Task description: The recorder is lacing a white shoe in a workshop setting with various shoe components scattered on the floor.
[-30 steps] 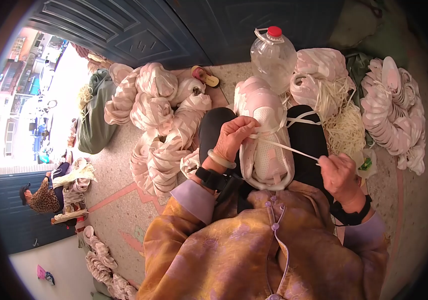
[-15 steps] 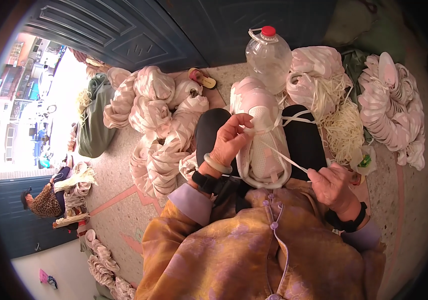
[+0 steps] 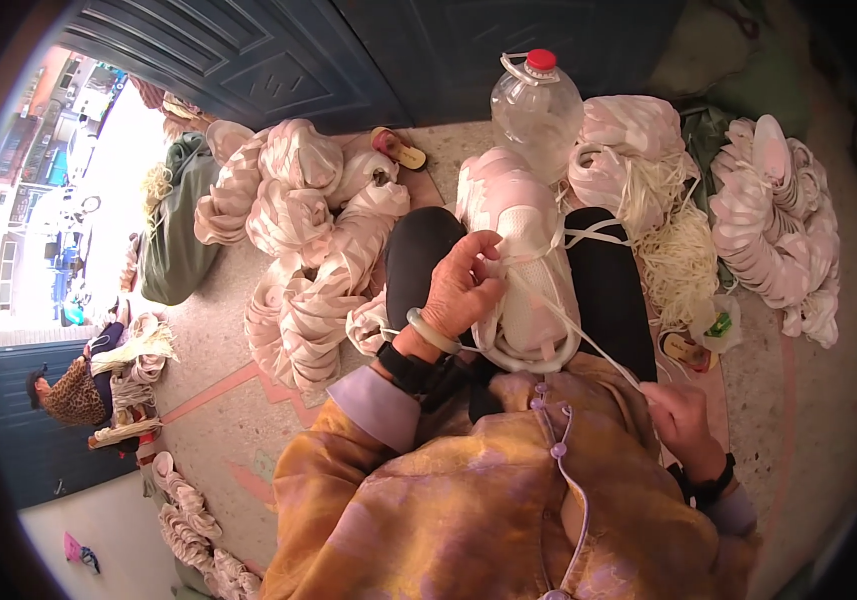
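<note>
On my lap, between dark trouser legs, lies a stack of pale pink and white shoe uppers (image 3: 524,205). My left hand (image 3: 464,280), a pale bangle at its wrist, rests on the left edge of the top upper. Its thumb and fingertips are drawn together; what they pinch, if anything, is too small to make out. A white shoelace (image 3: 604,355) runs taut from the upper down to the right. My right hand (image 3: 679,415) grips its end, beside my right thigh. A loop of white lace (image 3: 599,235) sticks out at the stack's right side.
Bundles of pink-white uppers (image 3: 299,240) lie left, with more bundles (image 3: 774,230) at right. Beyond my lap stands a clear bottle (image 3: 539,110) with a red cap. Pale laces (image 3: 684,255) pile beside it. A person (image 3: 79,390) sits far left by a blue door (image 3: 9,420).
My right hand has moved down and slightly right, drawing the shoelace out longer. My left hand stays at the upper, shifted only a little.
</note>
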`<state>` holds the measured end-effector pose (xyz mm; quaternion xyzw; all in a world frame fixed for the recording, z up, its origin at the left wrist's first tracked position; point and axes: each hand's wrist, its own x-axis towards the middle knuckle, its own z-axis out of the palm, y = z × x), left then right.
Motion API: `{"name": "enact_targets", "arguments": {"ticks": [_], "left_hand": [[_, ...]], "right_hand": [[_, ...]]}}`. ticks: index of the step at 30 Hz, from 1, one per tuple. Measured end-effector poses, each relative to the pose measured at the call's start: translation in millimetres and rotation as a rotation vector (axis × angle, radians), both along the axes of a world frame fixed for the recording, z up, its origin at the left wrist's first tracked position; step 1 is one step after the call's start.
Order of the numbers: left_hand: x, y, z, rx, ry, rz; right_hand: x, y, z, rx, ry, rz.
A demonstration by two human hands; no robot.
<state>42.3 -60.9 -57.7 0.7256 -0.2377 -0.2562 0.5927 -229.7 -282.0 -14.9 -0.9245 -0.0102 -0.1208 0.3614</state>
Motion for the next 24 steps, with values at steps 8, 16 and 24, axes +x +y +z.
{"name": "enact_targets", "arguments": {"ticks": [8,16,24], "left_hand": [[-9,4,19,0.172,-0.337,0.011],[-10,-14,28,0.342,-0.743,0.085],[-3,-24,27,0.365,-0.834,0.113]], "right_hand": [[95,2,-7,0.181,-0.027,-0.115],[175,38,-15,0.258,0.107,-0.059],[185,42,1,0.022,0.310,0.034]]}}
